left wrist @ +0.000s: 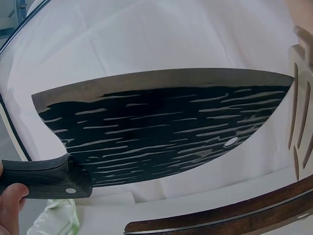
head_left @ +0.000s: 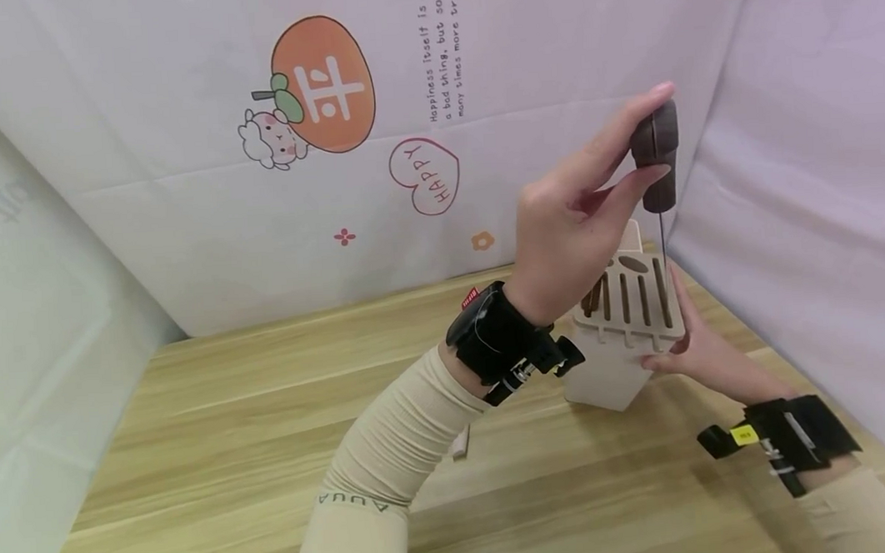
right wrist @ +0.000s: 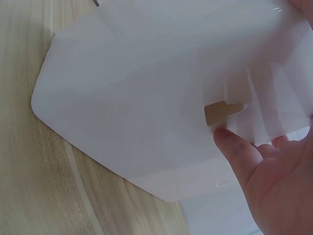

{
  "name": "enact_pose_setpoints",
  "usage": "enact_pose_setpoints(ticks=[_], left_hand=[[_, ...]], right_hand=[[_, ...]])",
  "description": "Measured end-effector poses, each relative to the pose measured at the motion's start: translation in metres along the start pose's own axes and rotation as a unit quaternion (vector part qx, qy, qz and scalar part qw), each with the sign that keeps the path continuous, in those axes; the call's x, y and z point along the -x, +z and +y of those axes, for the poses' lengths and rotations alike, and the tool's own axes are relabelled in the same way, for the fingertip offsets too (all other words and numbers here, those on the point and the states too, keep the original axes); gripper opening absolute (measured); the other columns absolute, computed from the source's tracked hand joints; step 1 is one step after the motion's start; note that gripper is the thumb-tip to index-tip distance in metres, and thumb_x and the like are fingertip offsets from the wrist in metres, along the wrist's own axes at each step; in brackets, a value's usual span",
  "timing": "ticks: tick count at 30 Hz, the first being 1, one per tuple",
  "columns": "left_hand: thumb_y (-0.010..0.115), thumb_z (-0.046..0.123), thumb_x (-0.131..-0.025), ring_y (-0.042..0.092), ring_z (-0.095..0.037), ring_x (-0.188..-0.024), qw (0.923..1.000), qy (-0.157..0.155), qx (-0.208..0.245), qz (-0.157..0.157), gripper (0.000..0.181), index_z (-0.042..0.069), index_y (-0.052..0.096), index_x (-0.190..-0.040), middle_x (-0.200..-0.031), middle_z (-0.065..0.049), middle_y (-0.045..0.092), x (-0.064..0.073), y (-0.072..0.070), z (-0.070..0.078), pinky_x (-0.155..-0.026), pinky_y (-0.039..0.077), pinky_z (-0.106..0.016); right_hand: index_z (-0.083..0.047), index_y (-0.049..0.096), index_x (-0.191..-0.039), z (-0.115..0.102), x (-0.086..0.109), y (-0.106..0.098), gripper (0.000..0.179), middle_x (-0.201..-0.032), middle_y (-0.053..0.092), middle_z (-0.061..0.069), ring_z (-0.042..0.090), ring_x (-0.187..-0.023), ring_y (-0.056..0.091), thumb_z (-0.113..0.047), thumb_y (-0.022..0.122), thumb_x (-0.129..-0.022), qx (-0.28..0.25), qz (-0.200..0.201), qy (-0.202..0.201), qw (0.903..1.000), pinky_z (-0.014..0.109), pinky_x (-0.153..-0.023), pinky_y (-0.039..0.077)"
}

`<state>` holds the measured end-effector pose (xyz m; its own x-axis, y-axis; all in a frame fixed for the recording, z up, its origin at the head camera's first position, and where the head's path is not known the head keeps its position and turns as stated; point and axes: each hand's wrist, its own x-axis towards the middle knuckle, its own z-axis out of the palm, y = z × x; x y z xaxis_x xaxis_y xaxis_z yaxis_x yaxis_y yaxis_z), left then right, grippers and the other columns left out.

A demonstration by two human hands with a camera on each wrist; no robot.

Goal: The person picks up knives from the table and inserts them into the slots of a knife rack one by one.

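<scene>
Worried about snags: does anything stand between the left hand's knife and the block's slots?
Nothing visible does. The knife in the left hand has its tip by the slotted block; a brown handle there stands off to one side, and the right hand holds the block.

From above, the head view faces forward and down; 2 close wrist views share its knife (left wrist: 166,132) (left) and holder (right wrist: 122,107) (right).

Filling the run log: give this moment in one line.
left hand: holds knife | blade: pointing down at knife block | right hand: holds knife block
</scene>
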<state>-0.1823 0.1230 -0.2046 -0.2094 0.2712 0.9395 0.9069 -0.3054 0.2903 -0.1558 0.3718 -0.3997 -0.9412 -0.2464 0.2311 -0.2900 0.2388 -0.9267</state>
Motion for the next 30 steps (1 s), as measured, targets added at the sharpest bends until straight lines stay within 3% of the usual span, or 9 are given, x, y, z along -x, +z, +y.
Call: enact_pose_setpoints(ticks=[3, 9, 11, 15, 19, 22, 24, 27, 30], left_hand=[[0.06, -0.009, -0.091, 0.046, 0.005, -0.118, 1.0, 0.004, 0.001, 0.0, 0.036, -0.017, 0.051, -0.125, -0.129, -0.025, 0.056, 0.0, 0.0, -0.001, -0.087, 0.052, -0.017], [0.06, -0.006, -0.092, 0.048, 0.007, -0.109, 0.9995, -0.013, -0.007, -0.027, 0.037, -0.012, 0.052, -0.127, -0.128, -0.021, 0.058, 0.003, 0.007, -0.01, -0.067, 0.051, -0.01], [0.059, -0.006, -0.092, 0.045, 0.009, -0.115, 0.9989, -0.029, 0.003, -0.038, 0.038, -0.011, 0.051, -0.129, -0.131, -0.021, 0.056, 0.002, 0.012, -0.016, -0.077, 0.051, -0.011], [0.058, -0.007, -0.093, 0.038, 0.008, -0.123, 0.9944, -0.087, 0.011, -0.059, 0.041, -0.006, 0.05, -0.134, -0.139, -0.018, 0.051, -0.001, 0.026, -0.031, -0.096, 0.043, -0.01], [0.059, -0.002, -0.094, 0.043, 0.009, -0.117, 0.9819, -0.155, -0.042, -0.1, 0.045, 0.006, 0.051, -0.137, -0.142, -0.007, 0.05, 0.001, 0.042, -0.041, -0.085, 0.045, -0.006], [0.059, 0.004, -0.096, 0.055, 0.002, -0.093, 0.9678, -0.187, -0.083, -0.147, 0.044, 0.015, 0.052, -0.138, -0.14, -0.001, 0.052, 0.007, 0.051, -0.045, -0.067, 0.044, -0.006], [0.057, 0.006, -0.097, 0.053, -0.005, -0.073, 0.9582, -0.205, -0.102, -0.171, 0.043, 0.018, 0.051, -0.138, -0.138, 0.003, 0.053, 0.015, 0.055, -0.047, -0.058, 0.04, -0.008], [0.055, 0.005, -0.098, 0.047, -0.008, -0.058, 0.951, -0.221, -0.117, -0.181, 0.042, 0.018, 0.05, -0.138, -0.134, 0.003, 0.055, 0.026, 0.061, -0.049, -0.057, 0.039, -0.008], [0.053, 0.003, -0.098, 0.051, -0.004, -0.064, 0.9446, -0.24, -0.131, -0.181, 0.041, 0.016, 0.048, -0.138, -0.131, 0.002, 0.056, 0.034, 0.067, -0.051, -0.064, 0.041, -0.006]], right_hand=[[-0.045, -0.017, -0.148, 0.0, -0.001, 0.0, 0.128, -0.151, 0.007, 0.016, 0.011, -0.106, 0.057, 0.021, 0.065, -0.077, -0.013, -0.002, -0.004, 0.9999, 0.038, -0.07, 0.06], [-0.046, -0.021, -0.147, -0.001, 0.001, -0.002, 0.124, -0.152, -0.005, 0.029, 0.021, -0.08, 0.067, 0.011, 0.068, -0.082, 0.032, -0.004, 0.036, 0.9988, 0.034, -0.068, 0.06], [-0.047, -0.022, -0.146, -0.002, 0.002, -0.003, 0.122, -0.151, -0.004, 0.034, 0.025, -0.074, 0.068, 0.006, 0.069, -0.084, 0.048, -0.004, 0.049, 0.9976, 0.035, -0.068, 0.06], [-0.048, -0.024, -0.145, -0.003, 0.004, -0.002, 0.121, -0.142, 0.023, 0.042, 0.027, -0.072, 0.068, 0.002, 0.07, -0.086, 0.071, 0.003, 0.061, 0.9956, 0.036, -0.069, 0.06], [-0.043, -0.02, -0.148, -0.002, 0.003, -0.001, 0.121, -0.145, 0.024, 0.031, 0.02, -0.077, 0.067, 0.005, 0.07, -0.084, 0.078, 0.008, 0.043, 0.996, 0.036, -0.067, 0.06], [-0.039, -0.015, -0.151, -0.001, 0.001, 0.0, 0.121, -0.147, 0.017, 0.019, 0.013, -0.089, 0.063, 0.011, 0.071, -0.081, 0.066, 0.003, 0.011, 0.9978, 0.037, -0.065, 0.06], [-0.039, -0.015, -0.151, 0.0, 0.0, 0.0, 0.123, -0.147, 0.019, 0.012, 0.01, -0.091, 0.061, 0.012, 0.071, -0.08, 0.061, -0.002, -0.001, 0.9982, 0.037, -0.065, 0.06], [-0.039, -0.014, -0.151, 0.002, -0.001, 0.001, 0.123, -0.141, 0.026, 0.006, 0.011, -0.095, 0.06, 0.015, 0.069, -0.079, 0.041, -0.014, -0.01, 0.999, 0.038, -0.066, 0.06], [-0.034, -0.006, -0.153, 0.003, -0.001, 0.001, 0.115, -0.132, 0.035, 0.004, 0.009, -0.098, 0.057, 0.015, 0.068, -0.081, 0.043, -0.012, -0.009, 0.999, 0.036, -0.067, 0.06]])
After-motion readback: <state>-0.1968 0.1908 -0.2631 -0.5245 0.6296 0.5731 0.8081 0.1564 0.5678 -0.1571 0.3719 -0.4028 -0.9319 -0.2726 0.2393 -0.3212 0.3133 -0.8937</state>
